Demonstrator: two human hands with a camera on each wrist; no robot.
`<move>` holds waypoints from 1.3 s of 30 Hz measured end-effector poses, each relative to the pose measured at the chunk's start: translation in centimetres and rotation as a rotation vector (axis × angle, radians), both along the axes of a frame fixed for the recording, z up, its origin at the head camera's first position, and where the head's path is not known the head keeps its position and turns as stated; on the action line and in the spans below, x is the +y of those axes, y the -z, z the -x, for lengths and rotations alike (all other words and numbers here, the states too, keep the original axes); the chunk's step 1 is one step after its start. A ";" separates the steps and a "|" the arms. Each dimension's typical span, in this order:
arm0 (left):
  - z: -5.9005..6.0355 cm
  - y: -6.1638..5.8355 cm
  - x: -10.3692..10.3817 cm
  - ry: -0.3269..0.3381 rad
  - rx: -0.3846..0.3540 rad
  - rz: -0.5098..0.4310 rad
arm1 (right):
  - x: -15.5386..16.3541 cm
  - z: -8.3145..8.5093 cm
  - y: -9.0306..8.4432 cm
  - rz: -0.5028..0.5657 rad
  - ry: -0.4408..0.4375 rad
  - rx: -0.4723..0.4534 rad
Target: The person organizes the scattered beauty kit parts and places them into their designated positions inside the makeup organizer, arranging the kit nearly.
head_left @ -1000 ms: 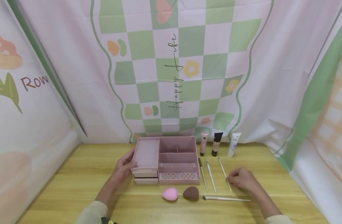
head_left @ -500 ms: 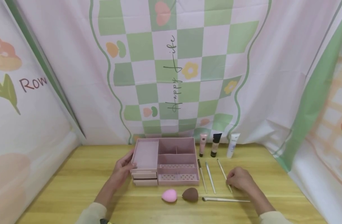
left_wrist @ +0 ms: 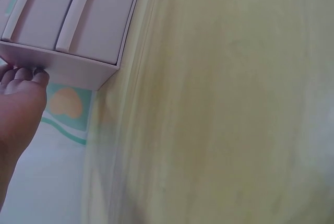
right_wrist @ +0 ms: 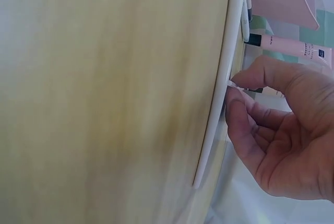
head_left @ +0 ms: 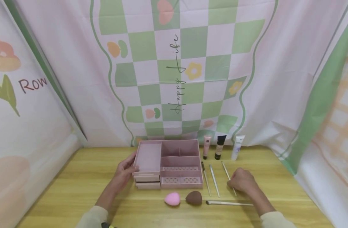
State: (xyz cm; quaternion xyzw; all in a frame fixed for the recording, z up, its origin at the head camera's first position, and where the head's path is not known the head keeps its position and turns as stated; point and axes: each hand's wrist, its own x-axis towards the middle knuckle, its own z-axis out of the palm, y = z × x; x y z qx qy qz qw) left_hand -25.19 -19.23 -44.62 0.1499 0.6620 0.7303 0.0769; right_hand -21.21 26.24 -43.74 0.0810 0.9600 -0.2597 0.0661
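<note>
A pink compartment organizer (head_left: pixel 168 164) with small drawers stands mid-table. My left hand (head_left: pixel 130 165) rests against its left wall, and the left wrist view shows the fingertips (left_wrist: pixel 23 72) pressed on the organizer (left_wrist: pixel 78 31) at its corner. To the right lie three thin makeup brushes side by side. My right hand (head_left: pixel 233 182) pinches the rightmost thin brush (head_left: pixel 225 170), which still lies on the wood. In the right wrist view, thumb and forefinger of that hand (right_wrist: pixel 232 85) meet on the white brush handle (right_wrist: pixel 222 67).
A pink sponge (head_left: pixel 172 199) and a brown sponge (head_left: pixel 193 198) lie in front of the organizer, with a longer brush (head_left: pixel 229 203) crosswise beside them. Three tubes, pink (head_left: pixel 207 146), black (head_left: pixel 220 146) and white (head_left: pixel 238 147), stand at the back. Cloth backdrops enclose the wooden table (head_left: pixel 77 183).
My right hand has crept slightly up and left along the rightmost brush, and its fingers have drawn in on the handle. The left hand and the organizer have stayed put.
</note>
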 end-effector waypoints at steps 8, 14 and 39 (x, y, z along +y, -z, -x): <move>0.0 0.0 0.0 -0.003 0.016 -0.007 | 0.4 0.1 0.2 0.036 -0.012 0.019; 0.1 0.0 -0.1 -0.004 0.014 0.024 | 0.9 0.2 0.7 0.087 -0.007 0.020; 0.1 0.1 -0.1 0.008 0.015 0.017 | 1.3 0.5 0.3 0.445 -0.099 -0.056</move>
